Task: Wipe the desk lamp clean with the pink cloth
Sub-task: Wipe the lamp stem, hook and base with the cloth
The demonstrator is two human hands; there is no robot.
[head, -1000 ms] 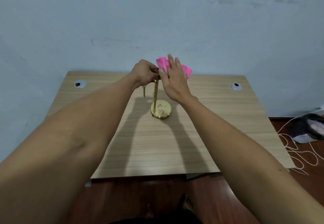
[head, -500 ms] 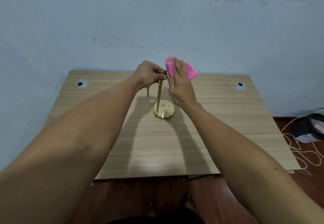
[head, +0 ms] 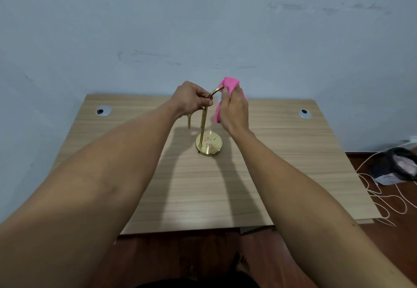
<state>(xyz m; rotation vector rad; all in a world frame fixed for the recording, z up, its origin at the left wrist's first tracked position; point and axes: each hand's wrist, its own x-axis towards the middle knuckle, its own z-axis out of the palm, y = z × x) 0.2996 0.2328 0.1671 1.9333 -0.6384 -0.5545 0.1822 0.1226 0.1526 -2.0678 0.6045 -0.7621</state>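
A gold desk lamp (head: 209, 145) stands on the wooden desk (head: 282, 175), its round base marked with red scribbles. Its thin stem rises to a curved arm at the top. My left hand (head: 191, 98) grips the top of the stem where the arm bends. My right hand (head: 233, 109) holds the bunched pink cloth (head: 229, 84) against the right end of the curved arm. The cloth sticks out above and to the left of my fingers. The lamp's head is hidden by my hands.
Two round cable grommets sit in the desk's back corners, one on the left (head: 103, 111) and one on the right (head: 304, 113). A dark bag (head: 397, 165) and white cords (head: 383, 197) lie on the floor at the right. A blue-grey wall stands behind the desk.
My right hand has slid the pink cloth to the right along the curved arm, uncovering part of it. My left hand keeps its grip on the stem.
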